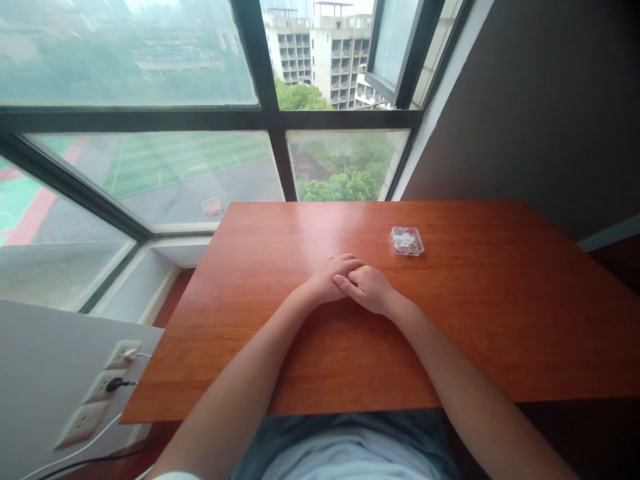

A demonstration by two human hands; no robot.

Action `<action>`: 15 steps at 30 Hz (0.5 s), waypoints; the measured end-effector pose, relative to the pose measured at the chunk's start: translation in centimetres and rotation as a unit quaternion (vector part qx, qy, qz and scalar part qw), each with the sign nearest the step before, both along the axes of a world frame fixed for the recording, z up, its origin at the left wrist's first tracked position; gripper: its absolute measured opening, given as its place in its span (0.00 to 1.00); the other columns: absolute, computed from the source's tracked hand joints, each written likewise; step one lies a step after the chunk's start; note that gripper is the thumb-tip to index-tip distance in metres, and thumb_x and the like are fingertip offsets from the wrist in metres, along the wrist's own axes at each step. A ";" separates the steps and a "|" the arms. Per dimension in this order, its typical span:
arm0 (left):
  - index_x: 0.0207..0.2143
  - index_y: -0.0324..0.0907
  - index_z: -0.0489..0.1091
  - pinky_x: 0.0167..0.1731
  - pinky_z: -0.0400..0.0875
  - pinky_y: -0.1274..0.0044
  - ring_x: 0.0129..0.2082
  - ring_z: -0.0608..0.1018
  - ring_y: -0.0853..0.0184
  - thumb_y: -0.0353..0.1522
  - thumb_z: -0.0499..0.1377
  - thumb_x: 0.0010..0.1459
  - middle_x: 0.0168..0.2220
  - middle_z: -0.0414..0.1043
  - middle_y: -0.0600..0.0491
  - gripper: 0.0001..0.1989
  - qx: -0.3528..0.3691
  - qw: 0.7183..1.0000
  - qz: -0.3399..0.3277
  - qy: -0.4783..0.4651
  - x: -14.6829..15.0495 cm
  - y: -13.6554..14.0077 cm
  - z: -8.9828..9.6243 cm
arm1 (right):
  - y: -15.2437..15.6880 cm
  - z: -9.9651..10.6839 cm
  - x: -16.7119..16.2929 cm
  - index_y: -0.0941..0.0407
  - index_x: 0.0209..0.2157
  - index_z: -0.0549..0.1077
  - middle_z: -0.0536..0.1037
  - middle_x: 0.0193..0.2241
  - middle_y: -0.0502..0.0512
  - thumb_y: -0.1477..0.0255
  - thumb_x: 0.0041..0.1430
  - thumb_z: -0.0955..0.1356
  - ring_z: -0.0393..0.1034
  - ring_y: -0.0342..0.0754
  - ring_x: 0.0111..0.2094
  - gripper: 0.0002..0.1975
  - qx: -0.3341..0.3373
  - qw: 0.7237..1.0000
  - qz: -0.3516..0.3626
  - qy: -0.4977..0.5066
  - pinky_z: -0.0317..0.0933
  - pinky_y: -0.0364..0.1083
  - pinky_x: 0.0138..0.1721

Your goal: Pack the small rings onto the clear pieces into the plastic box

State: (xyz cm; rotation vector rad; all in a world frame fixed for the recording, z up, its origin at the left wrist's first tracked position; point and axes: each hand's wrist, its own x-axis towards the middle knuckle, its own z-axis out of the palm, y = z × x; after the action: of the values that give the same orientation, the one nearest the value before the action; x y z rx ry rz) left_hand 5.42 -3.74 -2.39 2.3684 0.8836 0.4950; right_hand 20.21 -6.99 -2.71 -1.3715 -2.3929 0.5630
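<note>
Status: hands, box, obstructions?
Left hand and right hand clasped together. Box on table, beyond right hand, untouched. Nothing visible between right hand and box.

The broad reddish-brown wooden counter (350, 360) is showing streaked grain; the small, clear, rectangular plastic box (407, 241) is displaying white and tan inside; the flat green sports field (187, 155) is bearing white lines.

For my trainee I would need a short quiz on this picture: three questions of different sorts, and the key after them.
1. True or false: the left hand and right hand touch each other.
2. Where on the table is the clear box?
A) At the left edge
B) Beyond the hands, toward the right
C) Under the left hand
3. Fill in: the wall sockets hold a white plug and a ___ one.

Key: 1. True; 2. B; 3. black.
</note>
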 end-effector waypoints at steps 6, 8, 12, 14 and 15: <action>0.44 0.40 0.74 0.41 0.71 0.73 0.39 0.76 0.62 0.30 0.57 0.50 0.42 0.74 0.48 0.17 0.005 1.000 0.001 -0.006 0.0 0.0 -0.3 | -0.1 0.2 -0.1 0.58 0.22 0.74 0.77 0.24 0.56 0.52 0.69 0.53 0.67 0.44 0.25 0.33 0.003 1.000 0.000 -0.008 0.51 0.44 0.27; 0.44 0.40 0.74 0.42 0.71 0.73 0.40 0.76 0.62 0.30 0.57 0.50 0.42 0.74 0.49 0.17 0.001 1.000 0.002 -0.009 -0.1 0.0 -0.4 | -0.1 0.2 0.0 0.58 0.22 0.73 0.77 0.23 0.56 0.53 0.69 0.53 0.66 0.44 0.25 0.33 0.004 1.000 -0.001 -0.007 0.50 0.44 0.27; 0.43 0.41 0.74 0.42 0.71 0.73 0.39 0.76 0.62 0.29 0.57 0.50 0.42 0.74 0.49 0.17 -0.004 1.000 0.001 -0.016 -0.1 0.0 -0.5 | -0.1 0.2 0.0 0.57 0.21 0.73 0.77 0.23 0.55 0.53 0.69 0.54 0.65 0.44 0.24 0.33 0.007 1.000 0.001 -0.001 0.49 0.44 0.27; 0.42 0.41 0.74 0.42 0.72 0.73 0.39 0.76 0.63 0.29 0.57 0.49 0.42 0.73 0.49 0.17 -0.007 1.000 0.001 -0.017 -0.1 0.0 -0.4 | -0.1 0.1 0.0 0.57 0.21 0.73 0.77 0.23 0.55 0.52 0.69 0.54 0.65 0.44 0.24 0.33 0.010 1.000 0.004 0.003 0.50 0.44 0.27; 0.42 0.41 0.74 0.41 0.72 0.73 0.39 0.76 0.63 0.29 0.57 0.49 0.42 0.73 0.49 0.16 -0.008 1.000 0.002 -0.017 -0.2 0.0 -0.3 | 0.0 0.1 0.0 0.57 0.21 0.73 0.77 0.23 0.55 0.52 0.69 0.54 0.65 0.44 0.24 0.33 0.012 1.000 0.006 0.004 0.50 0.44 0.27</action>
State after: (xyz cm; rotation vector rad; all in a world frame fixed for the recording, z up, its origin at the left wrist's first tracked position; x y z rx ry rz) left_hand 5.27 -3.76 -2.72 2.3371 0.8732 0.5260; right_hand 20.18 -7.03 -2.60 -1.3430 -2.3947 0.5408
